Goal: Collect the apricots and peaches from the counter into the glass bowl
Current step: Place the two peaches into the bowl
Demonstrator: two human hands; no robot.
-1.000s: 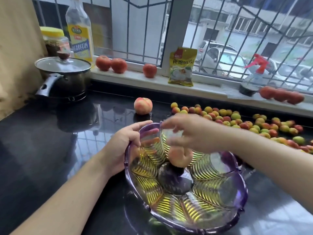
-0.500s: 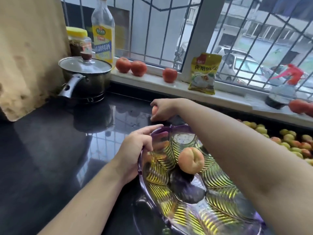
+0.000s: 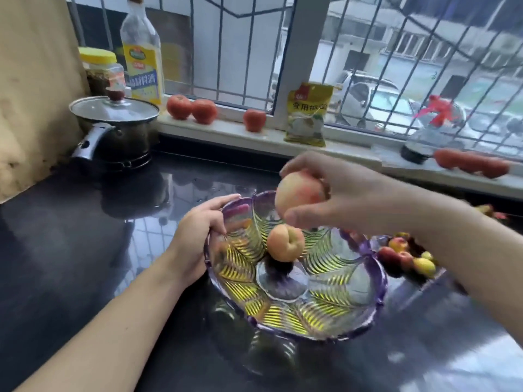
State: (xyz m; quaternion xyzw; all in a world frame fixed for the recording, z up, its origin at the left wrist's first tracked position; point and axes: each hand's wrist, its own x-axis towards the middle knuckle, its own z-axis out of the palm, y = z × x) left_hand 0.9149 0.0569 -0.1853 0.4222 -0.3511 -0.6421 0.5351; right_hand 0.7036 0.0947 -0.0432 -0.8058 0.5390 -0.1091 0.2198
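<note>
A purple-rimmed glass bowl (image 3: 376,281) with a ribbed leaf pattern stands on the black counter. One peach (image 3: 285,243) lies inside it near the middle. My right hand (image 3: 336,193) holds a second, pink-and-cream peach (image 3: 297,194) above the bowl's far rim. My left hand (image 3: 198,236) grips the bowl's left rim, thumb over the edge. Small apricots (image 3: 407,254), red and yellow-green, lie on the counter to the right of the bowl, partly hidden behind my right forearm.
A lidded steel pot (image 3: 116,128) stands at the back left, with a jar (image 3: 102,70) and an oil bottle (image 3: 143,56) behind it. Tomatoes (image 3: 192,107), a yellow packet (image 3: 307,114) and a spray bottle (image 3: 430,131) sit on the windowsill.
My right hand dropped the first peach in the bowl, reached behind it to the second peach on the counter, and has lifted it over the bowl's far rim. My left hand kept its hold.
</note>
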